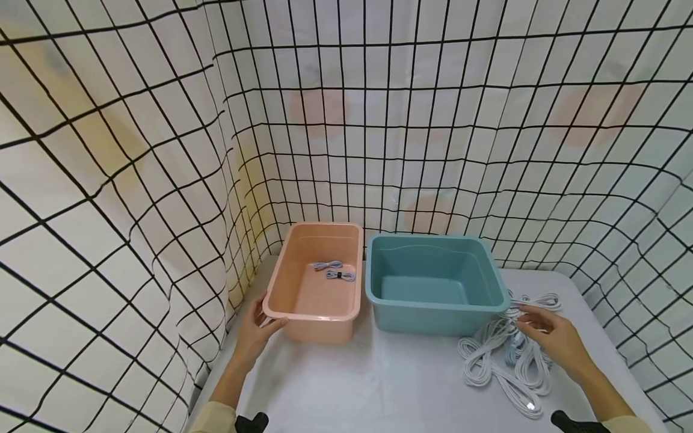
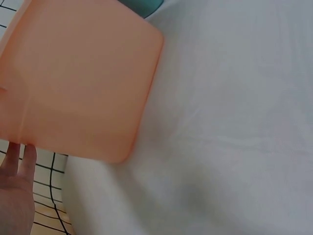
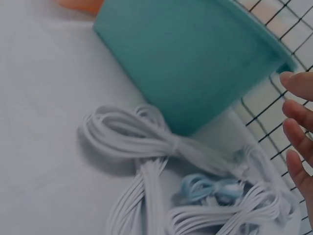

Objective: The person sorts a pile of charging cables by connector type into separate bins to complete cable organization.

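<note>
Nearest the camera, the left hand is resting against the near left corner of the pink bin, fingers lying fairly straight along its wall and rim rather than curling round it. Two small coiled cables are lying inside the pink bin. Just beside it, the teal bin is standing on the white table. Further right, the right hand is hovering over the pile of white cables, fingers relaxed and slightly spread, gripping nothing.
</note>
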{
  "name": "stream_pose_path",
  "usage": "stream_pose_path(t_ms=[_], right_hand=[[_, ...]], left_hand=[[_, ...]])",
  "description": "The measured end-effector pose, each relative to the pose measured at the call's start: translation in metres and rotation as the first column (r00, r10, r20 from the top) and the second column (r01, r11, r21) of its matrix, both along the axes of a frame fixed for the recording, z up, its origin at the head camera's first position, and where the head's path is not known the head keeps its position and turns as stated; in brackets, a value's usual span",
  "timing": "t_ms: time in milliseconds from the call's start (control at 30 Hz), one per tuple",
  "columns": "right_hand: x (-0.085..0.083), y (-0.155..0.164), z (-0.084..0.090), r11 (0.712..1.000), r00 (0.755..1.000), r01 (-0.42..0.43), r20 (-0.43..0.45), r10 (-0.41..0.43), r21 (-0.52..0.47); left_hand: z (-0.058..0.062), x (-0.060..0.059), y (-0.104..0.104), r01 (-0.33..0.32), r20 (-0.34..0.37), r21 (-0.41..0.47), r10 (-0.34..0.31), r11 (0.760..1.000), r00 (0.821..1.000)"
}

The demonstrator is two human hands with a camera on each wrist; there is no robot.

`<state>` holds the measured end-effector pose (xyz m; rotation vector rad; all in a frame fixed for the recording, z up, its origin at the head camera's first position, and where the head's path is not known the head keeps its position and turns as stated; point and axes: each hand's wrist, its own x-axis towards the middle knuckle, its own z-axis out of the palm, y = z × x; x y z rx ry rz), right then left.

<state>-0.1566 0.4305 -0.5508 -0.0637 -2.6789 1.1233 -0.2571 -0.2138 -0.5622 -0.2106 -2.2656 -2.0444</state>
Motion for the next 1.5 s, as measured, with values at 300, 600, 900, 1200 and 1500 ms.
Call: stream_pose_path(t_ms=[300,600,900,1200,1500], right_hand=[[0.008,0.016,-0.046,0.996,0.98,0.041,0.192,-0.055,0.078],[0.012,0.022,-0.098,0.965,0.977,0.005,0.203,-0.06,0.26],[0.009,0.013,-0.111,0.929,0.989,0.043,0.115,-0.091,0.369],[0.005,-0.002,-0.099,0.93,0.966,0.105,0.185,-0.179,0.353],[0.009,-0.003,-0.102,0.945,0.973,0.192,0.075,-0.219,0.266]], left_hand=[[-0.001,-0.001,0.002,-0.014,0.015,-0.019,0.014,1.0,1.0],[0.0,-0.001,0.001,-0.016,0.013,-0.013,0.016,1.0,1.0],[-0.001,-0.001,0.002,-0.012,0.012,0.018,0.012,1.0,1.0],[-0.003,0.001,-0.001,-0.018,0.025,0.015,0.018,1.0,1.0],[-0.002,0.001,0.001,-0.021,-0.003,0.006,0.021,1.0,1.0]])
